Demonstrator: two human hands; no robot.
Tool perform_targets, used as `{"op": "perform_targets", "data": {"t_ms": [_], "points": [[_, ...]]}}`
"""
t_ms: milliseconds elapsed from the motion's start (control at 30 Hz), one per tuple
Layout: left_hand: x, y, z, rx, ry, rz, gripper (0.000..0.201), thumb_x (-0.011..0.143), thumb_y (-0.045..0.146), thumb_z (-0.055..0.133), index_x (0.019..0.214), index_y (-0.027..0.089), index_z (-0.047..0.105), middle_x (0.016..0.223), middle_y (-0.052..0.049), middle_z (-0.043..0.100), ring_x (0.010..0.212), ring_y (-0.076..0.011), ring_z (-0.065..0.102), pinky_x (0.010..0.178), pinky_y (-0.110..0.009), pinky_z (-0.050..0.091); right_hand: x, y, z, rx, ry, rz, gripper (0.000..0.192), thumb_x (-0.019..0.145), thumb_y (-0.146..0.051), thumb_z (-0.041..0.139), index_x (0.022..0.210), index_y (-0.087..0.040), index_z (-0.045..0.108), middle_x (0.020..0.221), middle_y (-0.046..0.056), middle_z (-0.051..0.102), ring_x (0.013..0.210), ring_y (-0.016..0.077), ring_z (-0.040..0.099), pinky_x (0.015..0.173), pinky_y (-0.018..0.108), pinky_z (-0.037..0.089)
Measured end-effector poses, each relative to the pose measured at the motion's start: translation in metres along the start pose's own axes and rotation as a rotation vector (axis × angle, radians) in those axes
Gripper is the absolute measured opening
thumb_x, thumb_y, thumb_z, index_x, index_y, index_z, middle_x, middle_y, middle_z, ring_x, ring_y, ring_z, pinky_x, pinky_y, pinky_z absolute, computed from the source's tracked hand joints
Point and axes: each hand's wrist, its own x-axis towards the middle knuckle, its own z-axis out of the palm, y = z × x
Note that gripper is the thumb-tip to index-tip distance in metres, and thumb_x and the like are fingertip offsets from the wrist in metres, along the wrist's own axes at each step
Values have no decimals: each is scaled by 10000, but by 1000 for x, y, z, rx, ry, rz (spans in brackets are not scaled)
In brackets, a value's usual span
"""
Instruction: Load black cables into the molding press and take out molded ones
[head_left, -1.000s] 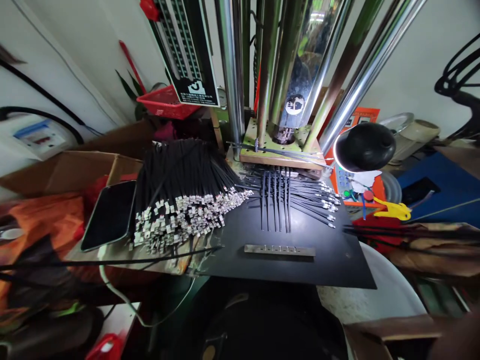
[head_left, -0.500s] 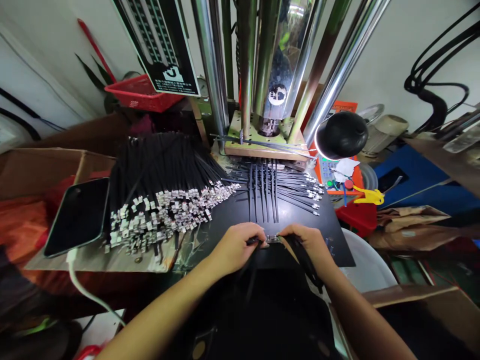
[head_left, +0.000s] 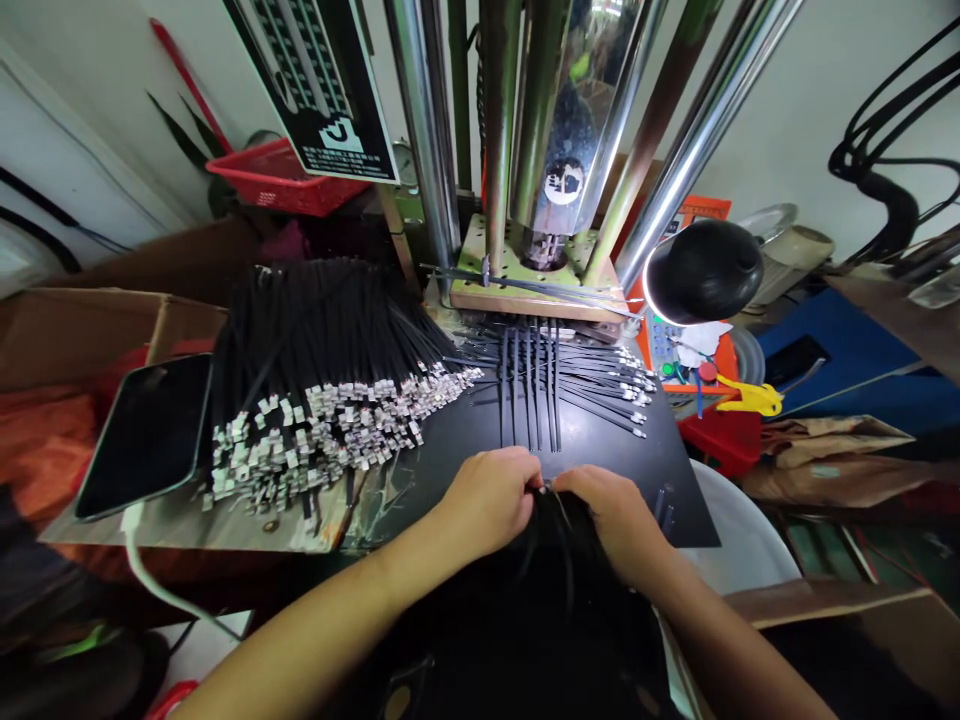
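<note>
In the middle front, my left hand (head_left: 495, 495) and my right hand (head_left: 611, 505) are close together just above the edge of a black mat (head_left: 450, 480). Their fingers pinch a thin black strap (head_left: 566, 560), which hangs down between them against dark clothing. My fingers mostly hide a small shiny end at the pinch. Beyond my hands, several black strips (head_left: 531, 400) lie lengthwise across other black straps with silver ends (head_left: 634, 385). At left is a big pile of black straps (head_left: 322, 320) whose silver metal ends (head_left: 300, 440) face me.
Behind the mat rises a press with metal columns (head_left: 424, 130) and a pale base plate (head_left: 472, 245). A black lamp (head_left: 705, 270) stands at right, near yellow-handled pliers (head_left: 750, 395). A phone (head_left: 150, 430) on a white cable lies at far left. Cardboard boxes flank the bench.
My hands have drawn closer together. The metal piece that showed between them is now mostly covered, and the strap in my right hand no longer shows along the wrist. The view has shifted slightly.
</note>
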Motion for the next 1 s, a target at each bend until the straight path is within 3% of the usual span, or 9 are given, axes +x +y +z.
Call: {"op": "perform_targets", "data": {"t_ms": [167,267,367,500,667,800,900,1000], "points": [[-1,1,2,80,-48,42,159,725,58,609,780,187,684,783,-13,672,738,-195,638,629,-277,441,3,-2,-5,-37,-98,28,190,814,-57,573,895,-176,697,827,38,698,742,184,636,652,258,444],[-5,-4,0,43,-57,115,167,799,55,590,843,169,704,874,-42,685,784,-193,661,683,-278,495,1,9,-12,82,-24,106,181,830,-92,598,903,-207,718,841,10,722,766,173,665,688,253,475],[-13,-15,-1,-146,54,225,223,861,50,550,926,185,715,982,-46,683,846,-151,675,738,-232,519,-6,19,-14,148,85,151,147,865,-137,605,924,-214,716,870,10,720,794,167,670,718,255,499],[-20,-30,8,-299,250,242,248,865,22,537,888,204,703,908,-17,715,911,-123,694,786,-183,515,-12,19,-6,86,96,29,152,896,-112,565,902,-199,689,876,34,698,817,178,644,700,263,508],[-21,-34,22,-304,310,284,231,865,30,562,920,207,700,931,-20,739,898,-127,704,816,-200,531,-10,9,-1,-78,61,-187,216,958,-104,454,939,-155,663,898,79,699,887,216,619,795,336,539],[-19,-32,17,-284,263,287,216,868,36,531,890,193,678,881,-23,720,838,-131,692,761,-213,536,-11,17,-11,-45,123,-69,225,943,-106,482,889,-185,686,970,74,710,889,192,664,769,304,561],[-19,-31,13,-313,240,216,199,861,44,537,819,195,660,820,-6,711,819,-128,697,744,-207,531,-17,28,-14,130,244,74,136,922,-162,576,895,-212,699,989,61,720,903,183,694,798,302,573],[-20,-30,14,-301,256,217,177,879,74,544,829,197,662,862,-15,730,823,-128,705,738,-205,532,-20,34,-8,262,281,109,95,911,-203,622,922,-220,715,980,58,744,957,203,707,865,334,576]]}}
